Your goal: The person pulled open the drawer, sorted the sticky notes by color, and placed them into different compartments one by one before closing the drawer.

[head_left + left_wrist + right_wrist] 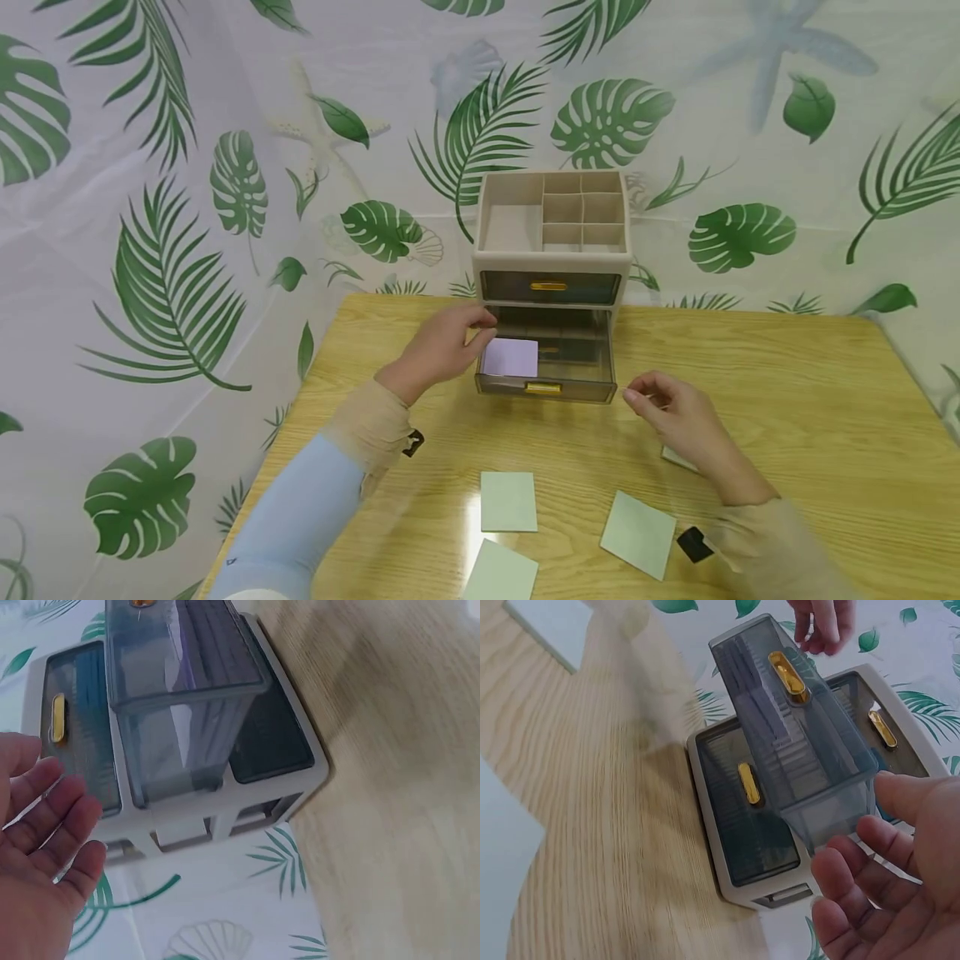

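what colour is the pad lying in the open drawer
The pad is light purple; the head view shows it best.

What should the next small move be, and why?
Perhaps the empty right hand should pick up a pale-green square pad from the wood-grain table: the grey translucent plastic drawer stands open, with room beside its lilac paper pad.

A: Left hand [448, 342]?
B: Fingers [79, 829] loosely curved, gap between them and thumb [481, 340]. Left arm [307, 492] in from lower left.
A: Right hand [684, 417]?
B: Fingers [832, 870] half bent, relaxed. Right arm [783, 546] in from lower right.
A: Spacing?
B: Well apart, left higher in head view.
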Demonstrator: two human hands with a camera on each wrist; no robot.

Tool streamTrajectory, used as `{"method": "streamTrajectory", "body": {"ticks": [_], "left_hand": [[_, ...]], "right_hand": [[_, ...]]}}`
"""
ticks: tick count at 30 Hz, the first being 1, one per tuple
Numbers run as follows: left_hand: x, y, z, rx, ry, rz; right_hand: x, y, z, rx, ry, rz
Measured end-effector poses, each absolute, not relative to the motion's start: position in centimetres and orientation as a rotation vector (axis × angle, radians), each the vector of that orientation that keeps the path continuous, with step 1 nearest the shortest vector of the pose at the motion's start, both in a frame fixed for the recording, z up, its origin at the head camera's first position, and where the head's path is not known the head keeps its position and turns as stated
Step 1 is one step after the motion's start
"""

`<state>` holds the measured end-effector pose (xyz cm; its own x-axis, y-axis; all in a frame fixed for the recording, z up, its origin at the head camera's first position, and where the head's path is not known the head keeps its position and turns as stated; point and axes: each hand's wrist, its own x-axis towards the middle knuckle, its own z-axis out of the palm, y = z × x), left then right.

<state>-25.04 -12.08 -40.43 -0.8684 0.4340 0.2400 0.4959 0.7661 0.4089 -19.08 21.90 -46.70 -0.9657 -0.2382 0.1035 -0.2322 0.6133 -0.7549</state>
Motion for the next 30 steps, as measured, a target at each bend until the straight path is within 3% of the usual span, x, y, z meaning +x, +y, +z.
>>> {"method": "streamTrajectory", "body": {"ticks": [10,30], "left_hand": [[-21.6,-15.5,-43.6,-0.508,-2.689,-1.153],[-20.0,-13.7,-49.8,-0.462,-2.683,-1.305]], "right_hand": [[-18.8,22.4,-47.7,-0.497,2.893,-1.314],[-19.5,21.1,-49.4,-0.483,2.907,-1.248]]}}
